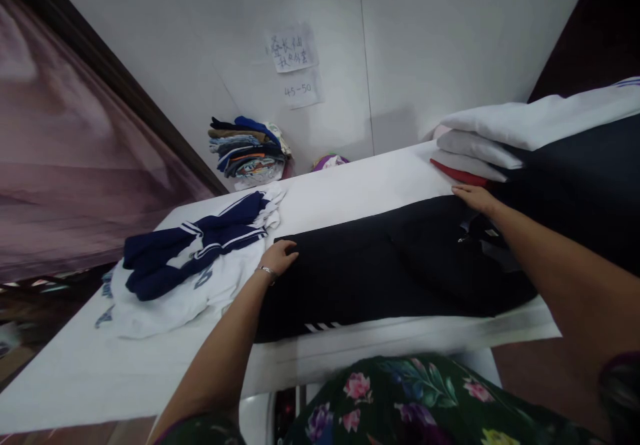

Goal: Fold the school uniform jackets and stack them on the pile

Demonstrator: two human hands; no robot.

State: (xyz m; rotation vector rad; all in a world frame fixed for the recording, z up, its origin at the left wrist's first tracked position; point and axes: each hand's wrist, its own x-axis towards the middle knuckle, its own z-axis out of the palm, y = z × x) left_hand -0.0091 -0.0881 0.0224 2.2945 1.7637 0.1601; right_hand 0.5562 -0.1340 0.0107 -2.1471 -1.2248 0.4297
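Note:
A black jacket [360, 265] lies stretched out flat across the white table, its neck end with a label and a zip pull to the right. Three short white stripes mark its near edge. My left hand [280, 258], with a bracelet at the wrist, is at the jacket's far left corner, fingers bent onto the cloth. At the far edge, near the collar, my right hand [473, 198] rests with its fingers stretched out to the left. The undersides of both hands are hidden.
Navy and white garments [200, 245] lie loosely on the left of the white table [345, 191]. Folded clothes [480, 145] are piled at the right. Another clothes stack [250, 148] stands beyond the far edge, below paper signs [295, 51] on the wall. A pinkish curtain [75, 145] hangs left.

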